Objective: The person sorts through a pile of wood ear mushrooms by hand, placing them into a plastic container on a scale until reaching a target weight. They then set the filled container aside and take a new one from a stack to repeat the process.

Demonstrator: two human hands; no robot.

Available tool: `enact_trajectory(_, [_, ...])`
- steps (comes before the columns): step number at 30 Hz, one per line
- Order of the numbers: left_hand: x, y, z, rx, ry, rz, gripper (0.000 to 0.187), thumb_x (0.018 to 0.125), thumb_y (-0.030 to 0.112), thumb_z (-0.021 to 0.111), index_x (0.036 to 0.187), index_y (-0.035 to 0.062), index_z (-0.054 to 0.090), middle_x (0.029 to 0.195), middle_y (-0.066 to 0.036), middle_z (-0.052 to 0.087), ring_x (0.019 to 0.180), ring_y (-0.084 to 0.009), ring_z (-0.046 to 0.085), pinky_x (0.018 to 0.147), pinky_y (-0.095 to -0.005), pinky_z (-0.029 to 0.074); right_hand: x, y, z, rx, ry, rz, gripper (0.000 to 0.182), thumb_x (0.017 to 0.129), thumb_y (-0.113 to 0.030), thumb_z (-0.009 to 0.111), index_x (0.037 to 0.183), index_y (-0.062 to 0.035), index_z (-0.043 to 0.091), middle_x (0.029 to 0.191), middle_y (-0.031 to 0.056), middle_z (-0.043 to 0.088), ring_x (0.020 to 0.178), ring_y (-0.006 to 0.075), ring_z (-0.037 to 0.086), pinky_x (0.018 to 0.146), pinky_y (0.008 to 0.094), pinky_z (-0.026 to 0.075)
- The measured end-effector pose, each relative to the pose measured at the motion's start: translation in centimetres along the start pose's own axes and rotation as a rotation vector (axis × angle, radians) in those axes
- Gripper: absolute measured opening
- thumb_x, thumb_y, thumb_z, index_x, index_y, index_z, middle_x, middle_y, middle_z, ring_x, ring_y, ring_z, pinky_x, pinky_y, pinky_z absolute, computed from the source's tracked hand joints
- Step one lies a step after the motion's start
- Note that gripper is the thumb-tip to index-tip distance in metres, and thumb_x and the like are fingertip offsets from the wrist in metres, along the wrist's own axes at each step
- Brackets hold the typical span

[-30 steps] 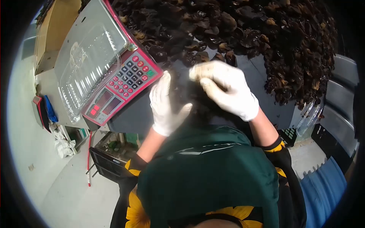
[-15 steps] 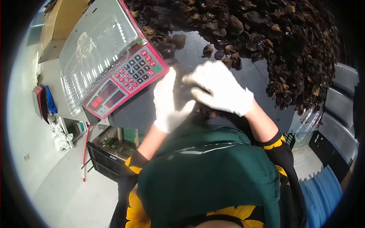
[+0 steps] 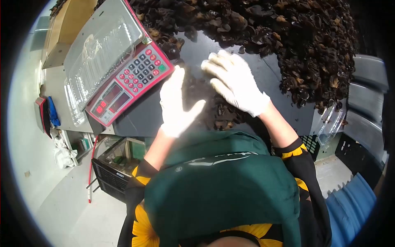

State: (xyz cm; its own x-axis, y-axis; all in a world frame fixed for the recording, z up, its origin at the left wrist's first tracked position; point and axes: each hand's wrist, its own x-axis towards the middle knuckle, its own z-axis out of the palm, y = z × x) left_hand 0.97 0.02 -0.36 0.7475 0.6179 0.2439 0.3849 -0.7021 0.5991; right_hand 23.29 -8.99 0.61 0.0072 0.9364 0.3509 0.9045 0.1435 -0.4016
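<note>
My left hand (image 3: pixel 177 103), in a white glove, is held edge-on beside the red scale (image 3: pixel 142 76), its fingers straight and thumb apart. To its right, my right hand (image 3: pixel 238 84), also gloved, has its fingers stretched out over the dark tabletop (image 3: pixel 193 49). Neither hand holds anything that I can see. A small heap of dark brown wood ear mushrooms (image 3: pixel 224 114) lies between the hands, partly under the right palm. The large pile of wood ear mushrooms (image 3: pixel 304 45) spreads across the back and right of the table.
Clear plastic containers (image 3: pixel 98 53) rest on the scale's platform, and its red display is lit. More clear plastic trays (image 3: pixel 331 123) are at the right edge. A black crate (image 3: pixel 113 175) stands below on the left, a blue ridged object (image 3: pixel 352 206) at lower right.
My right hand's fingers have gone from curled to stretched out, uncovering more of the small heap. My left hand stays beside the scale. The whole view has shifted slightly.
</note>
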Motion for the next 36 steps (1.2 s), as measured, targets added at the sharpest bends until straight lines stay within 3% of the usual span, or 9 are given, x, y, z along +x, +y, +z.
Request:
enact_trajectory(4, [0.3,0.7,-0.1,-0.125,-0.058,-0.032,0.093,0.081,0.036,0.080,0.159,0.0034,0.041,0.156,-0.020,0.048,0.142,-0.0372,0.046,0.121,-0.0458,0.033,-2.3,-1.4,-1.8,0.394,0.059,0.035,0.036,0.092,-0.021,0.069,0.125,-0.0070,0.067,0.127,0.0144,0.066,0.124,0.0356,0.061,0.107,0.0433,0.047])
enact_trajectory(8, [0.6,0.7,0.6,-0.170,-0.028,0.009,0.096,0.080,0.041,0.084,0.158,0.0047,0.042,0.158,-0.021,0.047,0.145,-0.0372,0.045,0.123,-0.0458,0.032,-4.5,0.3,-2.0,0.121,0.068,0.226,0.070,0.089,-0.034,0.072,0.151,-0.0091,0.051,0.155,0.0187,0.049,0.147,0.0386,0.040,0.123,0.0527,0.027])
enact_trajectory(10, [1.3,1.3,0.6,-0.141,0.062,0.019,0.099,0.079,0.043,0.085,0.159,0.0049,0.042,0.160,-0.021,0.045,0.147,-0.0379,0.043,0.124,-0.0463,0.031,-4.9,-0.4,-2.3,0.005,-0.093,0.164,0.074,0.089,-0.040,0.072,0.152,-0.0090,0.049,0.156,0.0189,0.049,0.148,0.0390,0.040,0.124,0.0529,0.026])
enact_trajectory(16, [-0.4,1.0,-3.3,-0.105,-0.373,0.125,0.118,0.069,0.056,0.089,0.161,0.0039,0.036,0.162,-0.021,0.042,0.148,-0.0399,0.041,0.125,-0.0476,0.030,-7.8,-3.3,-4.0,0.166,-0.260,0.059,0.099,0.080,-0.059,0.077,0.159,-0.0108,0.042,0.165,0.0281,0.031,0.153,0.0453,0.031,0.124,0.0587,0.022])
enact_trajectory(19, [-2.9,0.4,-3.5,0.053,-0.289,0.132,0.125,0.068,0.059,0.089,0.161,-0.0004,0.032,0.161,-0.024,0.041,0.148,-0.0419,0.041,0.124,-0.0508,0.029,-9.6,-3.5,-3.6,0.019,-0.204,0.184,0.112,0.073,-0.062,0.081,0.162,-0.0115,0.037,0.167,0.0348,0.020,0.154,0.0542,0.020,0.125,0.0641,0.014])
enact_trajectory(22, [-3.5,0.9,-2.1,0.136,-0.215,0.159,0.128,0.065,0.058,0.091,0.160,-0.0040,0.031,0.159,-0.026,0.042,0.145,-0.0436,0.042,0.123,-0.0528,0.030,-8.8,-3.9,-2.7,-0.013,-0.219,0.210,0.115,0.068,-0.055,0.084,0.163,-0.0129,0.035,0.167,0.0357,0.019,0.155,0.0538,0.020,0.125,0.0636,0.014])
enact_trajectory(27, [1.6,5.1,-2.5,-0.168,-0.249,0.003,0.126,0.059,0.035,0.097,0.158,-0.0052,0.032,0.152,-0.028,0.047,0.131,-0.0457,0.052,0.114,-0.0522,0.040,-5.3,-3.4,-1.1,0.076,-0.121,0.079,0.109,0.066,-0.036,0.084,0.161,-0.0139,0.037,0.164,0.0355,0.026,0.148,0.0535,0.032,0.120,0.0603,0.032])
enact_trajectory(30, [2.0,2.5,-0.9,-0.070,-0.141,0.151,0.120,0.059,0.024,0.095,0.159,-0.0029,0.033,0.148,-0.025,0.051,0.124,-0.0432,0.057,0.109,-0.0481,0.046,-3.0,-2.1,-0.9,0.114,-0.071,0.083,0.106,0.065,-0.029,0.081,0.161,-0.0148,0.037,0.162,0.0353,0.030,0.142,0.0545,0.040,0.116,0.0568,0.039])
enact_trajectory(36, [6.9,2.8,-1.5,-0.146,-0.288,-0.012,0.103,0.069,0.014,0.085,0.158,0.0025,0.036,0.136,-0.022,0.059,0.122,-0.0399,0.061,0.106,-0.0426,0.051,1.7,-1.1,-0.2,0.077,-0.059,0.160,0.096,0.068,-0.024,0.089,0.153,-0.0153,0.047,0.153,0.0230,0.047,0.123,0.0430,0.057,0.103,0.0492,0.050])
